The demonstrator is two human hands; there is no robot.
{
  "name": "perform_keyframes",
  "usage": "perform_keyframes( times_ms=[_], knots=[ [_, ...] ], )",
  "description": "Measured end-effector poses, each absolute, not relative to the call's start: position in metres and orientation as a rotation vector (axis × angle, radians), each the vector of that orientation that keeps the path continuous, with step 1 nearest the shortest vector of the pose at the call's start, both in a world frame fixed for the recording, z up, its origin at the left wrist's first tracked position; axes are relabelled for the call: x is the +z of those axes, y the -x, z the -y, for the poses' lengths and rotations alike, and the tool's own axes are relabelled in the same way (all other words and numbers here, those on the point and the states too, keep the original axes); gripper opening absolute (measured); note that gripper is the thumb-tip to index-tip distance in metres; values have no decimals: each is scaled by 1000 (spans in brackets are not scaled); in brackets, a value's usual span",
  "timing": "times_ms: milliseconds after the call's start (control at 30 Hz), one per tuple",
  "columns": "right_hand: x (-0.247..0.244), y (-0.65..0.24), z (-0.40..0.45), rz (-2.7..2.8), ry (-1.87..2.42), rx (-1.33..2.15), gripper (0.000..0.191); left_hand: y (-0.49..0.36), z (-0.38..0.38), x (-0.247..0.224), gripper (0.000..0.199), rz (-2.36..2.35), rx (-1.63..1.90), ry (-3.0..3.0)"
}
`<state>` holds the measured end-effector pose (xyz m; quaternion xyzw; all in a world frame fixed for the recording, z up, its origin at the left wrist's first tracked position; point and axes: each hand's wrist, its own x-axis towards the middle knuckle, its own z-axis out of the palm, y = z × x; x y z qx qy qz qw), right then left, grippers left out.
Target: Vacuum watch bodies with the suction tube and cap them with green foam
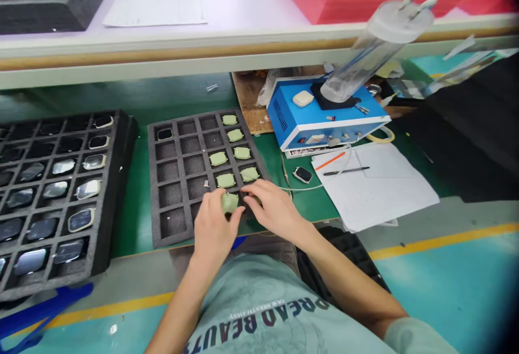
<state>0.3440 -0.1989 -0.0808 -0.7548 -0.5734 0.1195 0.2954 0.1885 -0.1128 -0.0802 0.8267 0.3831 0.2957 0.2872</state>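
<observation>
My left hand (214, 227) has its thumb and fingers closed around a small pale green watch-shaped case (230, 202), at the near edge of a dark grey foam tray (184, 181). Just to the right, my right hand (275, 208) is bent over the tray's near right corner. Its thumb and forefinger are apart, with nothing visible between them. Several like green cases, one of them a case (226, 180) just beyond my left hand, sit in the tray's two right columns. A dark-faced watch piece (165, 134) lies in the far left compartment.
A thicker foam tray (103, 224) of dark-faced watch pieces stands at left. To the right are a blue box (324, 111) bearing a clear tube (365, 57), a loose watch piece (302, 174), papers (381, 192) and a pen (346, 171). A shelf (243, 8) overhangs the back.
</observation>
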Motion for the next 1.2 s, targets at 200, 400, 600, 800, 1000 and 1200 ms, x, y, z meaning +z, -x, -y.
perform_keyframes(
  times_ms=[200,400,600,800,1000,1200],
  knots=[
    [-82,-355,208,1353,1930,390,17,-205,120,-73,22,-1079,380,-2619],
    [-85,-352,209,1343,1886,364,17,-205,122,-73,20,-1050,420,-2632],
    [-85,-352,209,1321,1855,381,16,-211,127,-73,28,-1039,374,-2580],
    [-82,-356,212,1222,1741,456,16,-202,111,-74,37,-1042,624,-2075],
    [-73,-350,203,1277,1495,519,23,-188,93,-64,61,-786,633,-1132],
    [-70,-343,193,1352,1363,445,24,-186,93,-61,61,-674,599,-906]
  ],
)
